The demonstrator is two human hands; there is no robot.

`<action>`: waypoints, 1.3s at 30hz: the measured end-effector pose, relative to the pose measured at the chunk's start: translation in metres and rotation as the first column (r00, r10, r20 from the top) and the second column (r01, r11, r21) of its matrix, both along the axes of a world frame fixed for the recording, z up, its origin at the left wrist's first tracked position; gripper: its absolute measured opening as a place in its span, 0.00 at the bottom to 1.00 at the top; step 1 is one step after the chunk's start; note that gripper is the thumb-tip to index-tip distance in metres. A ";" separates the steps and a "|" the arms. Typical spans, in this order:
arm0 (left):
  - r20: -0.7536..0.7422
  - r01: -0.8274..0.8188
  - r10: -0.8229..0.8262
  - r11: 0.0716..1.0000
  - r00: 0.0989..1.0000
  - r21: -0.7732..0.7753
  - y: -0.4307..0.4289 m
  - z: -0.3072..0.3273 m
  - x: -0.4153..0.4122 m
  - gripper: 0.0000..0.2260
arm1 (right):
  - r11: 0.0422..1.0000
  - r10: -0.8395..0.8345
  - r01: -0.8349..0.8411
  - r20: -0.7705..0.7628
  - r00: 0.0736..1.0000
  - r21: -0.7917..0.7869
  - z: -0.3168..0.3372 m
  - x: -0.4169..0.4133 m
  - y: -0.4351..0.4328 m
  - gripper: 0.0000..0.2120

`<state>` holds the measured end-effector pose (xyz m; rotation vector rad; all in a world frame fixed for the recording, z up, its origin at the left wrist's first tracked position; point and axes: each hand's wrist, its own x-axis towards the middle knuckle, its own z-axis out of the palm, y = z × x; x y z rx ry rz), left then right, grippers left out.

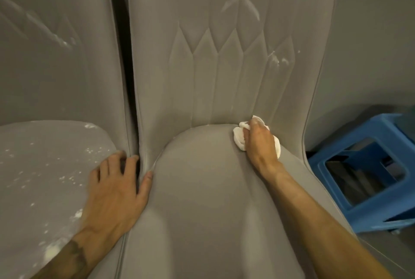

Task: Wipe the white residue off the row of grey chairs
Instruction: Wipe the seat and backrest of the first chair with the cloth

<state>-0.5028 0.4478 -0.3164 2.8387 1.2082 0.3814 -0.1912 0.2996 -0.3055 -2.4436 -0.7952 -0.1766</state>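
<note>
One grey chair (213, 200) cropped above, white cloth (238, 139) half hidden in right hand (261, 144)

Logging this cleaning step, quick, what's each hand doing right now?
Left hand: open, fingers spread, resting at the gap between the two chairs.
Right hand: gripping a white cloth, pressed at the seat's back crease.

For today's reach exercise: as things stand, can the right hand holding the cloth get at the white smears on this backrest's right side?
Probably yes. The right hand, gripping the cloth, lies below the white smears, with only bare backrest between.
</note>
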 end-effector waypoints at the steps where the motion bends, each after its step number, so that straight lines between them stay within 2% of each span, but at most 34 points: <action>1: -0.008 -0.002 0.002 1.000 1.000 -0.006 0.000 0.000 0.000 0.25 | 1.000 -0.009 0.009 0.018 1.000 -0.017 -0.002 -0.005 0.010 0.10; 4: -0.049 0.004 -0.005 1.000 0.999 -0.026 0.000 -0.001 0.000 0.26 | 0.986 0.144 -0.153 -0.116 0.983 -0.068 -0.003 -0.027 0.053 0.10; 7: -0.067 0.002 -0.003 1.000 0.998 -0.029 0.001 0.000 -0.002 0.27 | 0.923 0.360 -0.378 -0.189 0.914 -0.074 -0.007 -0.032 0.070 0.10; 9: -0.060 0.005 -0.007 1.000 0.998 -0.030 0.002 0.000 -0.002 0.27 | 0.933 0.331 -0.349 -0.176 0.927 -0.086 -0.007 -0.018 0.054 0.11; 10: -0.056 0.009 -0.011 1.000 0.998 -0.030 0.002 0.000 -0.002 0.27 | 0.954 0.268 -0.282 -0.135 0.954 -0.103 -0.007 -0.008 0.039 0.10; 12: -0.041 0.010 -0.012 0.999 0.999 -0.031 0.001 -0.001 -0.002 0.27 | 0.991 0.122 -0.126 -0.108 0.987 -0.037 -0.005 0.005 0.012 0.10; 14: -0.030 0.011 -0.012 0.999 0.999 -0.030 0.001 -0.001 -0.001 0.27 | 0.998 0.051 -0.051 -0.001 0.999 -0.042 -0.002 0.000 0.012 0.08; 16: -0.028 0.009 -0.010 0.999 1.000 -0.032 0.001 -0.001 -0.001 0.27 | 0.993 0.109 -0.110 -0.012 0.994 -0.043 -0.003 -0.022 0.043 0.07; 17: -0.027 0.009 -0.010 0.999 1.000 -0.034 0.001 -0.001 -0.001 0.27 | 0.981 0.189 -0.192 -0.072 0.979 -0.032 -0.003 -0.037 0.060 0.06; 19: -0.036 0.004 -0.005 0.999 0.999 -0.041 0.001 -0.001 -0.001 0.27 | 0.930 0.364 -0.366 -0.062 0.929 -0.025 0.001 -0.059 0.081 0.08; 20: -0.043 0.001 -0.003 0.999 0.999 -0.041 0.002 -0.001 -0.002 0.27 | 0.906 0.416 -0.418 -0.038 0.908 -0.070 0.003 -0.059 0.082 0.09; 22: -0.044 0.004 -0.006 0.999 0.999 -0.035 0.002 -0.002 -0.003 0.27 | 0.877 0.465 -0.473 -0.094 0.880 -0.082 0.008 -0.045 0.068 0.08; 25: -0.044 0.000 -0.001 1.000 0.999 -0.030 0.003 -0.005 -0.002 0.27 | 0.924 0.370 -0.378 -0.114 0.922 -0.058 0.007 -0.024 0.053 0.08; 27: -0.044 0.000 -0.001 1.000 0.999 -0.022 0.004 -0.006 -0.001 0.26 | 0.951 0.306 -0.308 -0.053 0.951 -0.037 0.002 -0.034 0.062 0.09; 29: -0.038 0.002 -0.002 1.000 0.999 -0.016 0.005 -0.007 -0.001 0.25 | 0.933 0.357 -0.356 0.007 0.934 -0.043 -0.004 -0.055 0.078 0.10; 31: -0.036 0.000 -0.001 1.000 0.999 -0.019 0.005 -0.007 -0.002 0.25 | 0.878 0.473 -0.465 0.046 0.880 -0.112 -0.006 -0.069 0.084 0.08; 34: -0.030 0.009 -0.009 1.000 0.999 -0.012 0.005 -0.008 -0.003 0.26 | 0.809 0.577 -0.558 0.064 0.814 -0.188 0.000 -0.056 0.075 0.14; 37: -0.022 0.005 -0.005 1.000 1.000 -0.003 0.005 -0.008 -0.002 0.25 | 0.918 0.379 -0.370 0.042 0.924 -0.145 -0.001 -0.042 0.068 0.12; 39: -0.027 -0.002 0.002 1.000 1.000 -0.002 0.005 -0.007 -0.002 0.25 | 0.940 0.337 -0.333 0.056 0.940 -0.070 -0.003 -0.057 0.076 0.09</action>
